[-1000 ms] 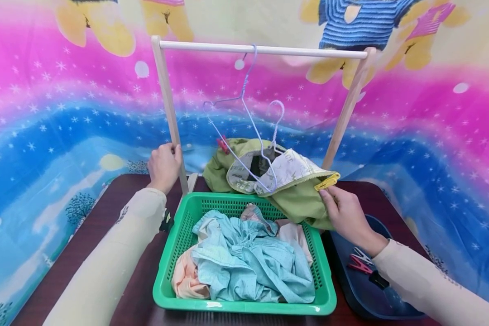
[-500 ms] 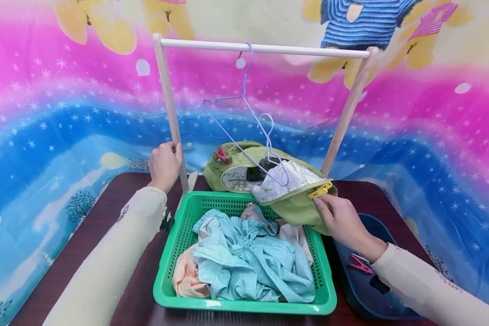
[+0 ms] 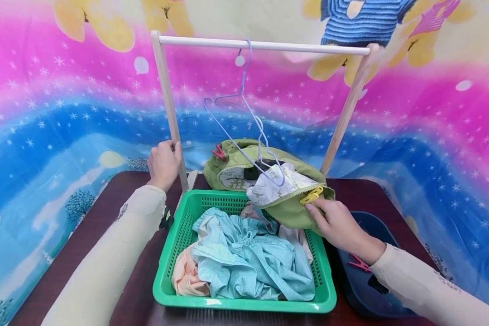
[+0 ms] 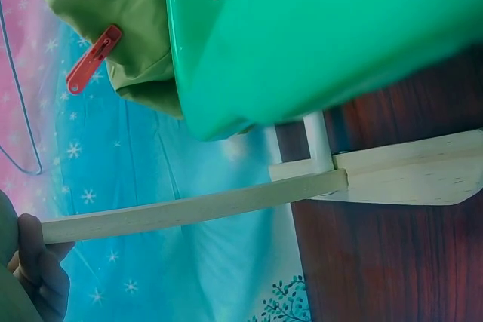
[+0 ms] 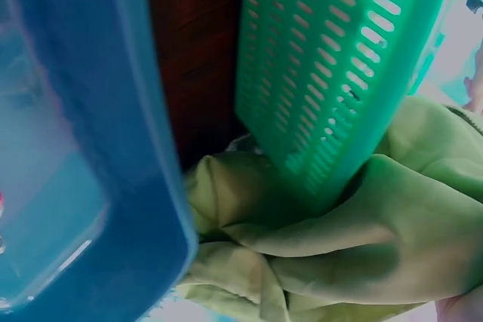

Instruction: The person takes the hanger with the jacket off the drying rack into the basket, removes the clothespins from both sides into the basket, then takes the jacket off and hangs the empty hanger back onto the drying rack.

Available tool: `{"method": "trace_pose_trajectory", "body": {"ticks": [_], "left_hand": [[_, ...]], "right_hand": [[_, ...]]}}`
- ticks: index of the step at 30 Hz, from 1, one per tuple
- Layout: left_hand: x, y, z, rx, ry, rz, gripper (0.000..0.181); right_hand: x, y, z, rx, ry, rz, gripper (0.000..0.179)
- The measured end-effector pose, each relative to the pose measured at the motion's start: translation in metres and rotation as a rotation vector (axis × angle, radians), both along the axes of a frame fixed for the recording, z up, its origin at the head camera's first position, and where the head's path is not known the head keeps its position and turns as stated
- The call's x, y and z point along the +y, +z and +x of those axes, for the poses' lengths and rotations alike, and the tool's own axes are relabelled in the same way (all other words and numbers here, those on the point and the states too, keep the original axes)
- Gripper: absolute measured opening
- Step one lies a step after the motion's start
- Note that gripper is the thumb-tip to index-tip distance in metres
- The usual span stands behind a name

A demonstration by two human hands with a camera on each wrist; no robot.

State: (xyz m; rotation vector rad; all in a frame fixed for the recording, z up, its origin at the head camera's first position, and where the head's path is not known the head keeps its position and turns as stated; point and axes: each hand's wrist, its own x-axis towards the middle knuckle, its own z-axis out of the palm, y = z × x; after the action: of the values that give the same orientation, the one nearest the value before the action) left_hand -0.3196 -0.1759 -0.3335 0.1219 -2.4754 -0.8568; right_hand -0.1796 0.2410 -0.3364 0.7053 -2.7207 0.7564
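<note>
In the head view, my left hand (image 3: 164, 165) grips the left wooden post (image 3: 169, 99) of a small clothes rack; the left wrist view shows its fingers (image 4: 47, 269) curled at the post. My right hand (image 3: 344, 226) pinches a yellow clothespin (image 3: 312, 195) at the zipped edge of a green jacket (image 3: 293, 216). White printed lining shows in the jacket's opening. A hanger (image 3: 259, 124) stands up out of that opening, its lower part hidden in the jacket. A red clothespin (image 3: 218, 152) is clipped on the jacket's left side. The right wrist view shows jacket folds (image 5: 362, 239) against the basket.
A purple wire hanger (image 3: 242, 86) hangs from the white rail (image 3: 289, 46), overlapping the jacket. In front stands a green basket (image 3: 244, 304) with turquoise and peach clothes. A dark blue tub (image 3: 356, 299) with clothespins sits right of it on the dark table (image 3: 89, 240).
My right hand has moved left and slightly down with the yellow clothespin and jacket edge. The hanger in the jacket has shifted left and lower. My left hand stays on the post.
</note>
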Motion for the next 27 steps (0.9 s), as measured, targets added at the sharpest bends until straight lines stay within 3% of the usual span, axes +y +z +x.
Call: {"method": "trace_pose_trajectory", "body": {"ticks": [11,19,23,27], "left_hand": [[-0.003,0.005,0.001,-0.040,-0.024,0.003,0.037],[-0.011,0.011,0.007,-0.088,-0.081,0.014,0.040],[-0.012,0.014,0.010,-0.034,-0.059,0.054,0.043],[-0.004,0.019,0.015,0.110,-0.020,0.114,0.042]], "right_hand": [[-0.012,0.004,0.007,0.001,-0.020,0.084,0.035],[-0.014,0.000,0.006,0.015,-0.001,0.053,0.033],[-0.013,0.000,0.006,0.017,0.002,0.045,0.033],[-0.012,0.000,0.005,0.015,0.004,0.042,0.032]]}}
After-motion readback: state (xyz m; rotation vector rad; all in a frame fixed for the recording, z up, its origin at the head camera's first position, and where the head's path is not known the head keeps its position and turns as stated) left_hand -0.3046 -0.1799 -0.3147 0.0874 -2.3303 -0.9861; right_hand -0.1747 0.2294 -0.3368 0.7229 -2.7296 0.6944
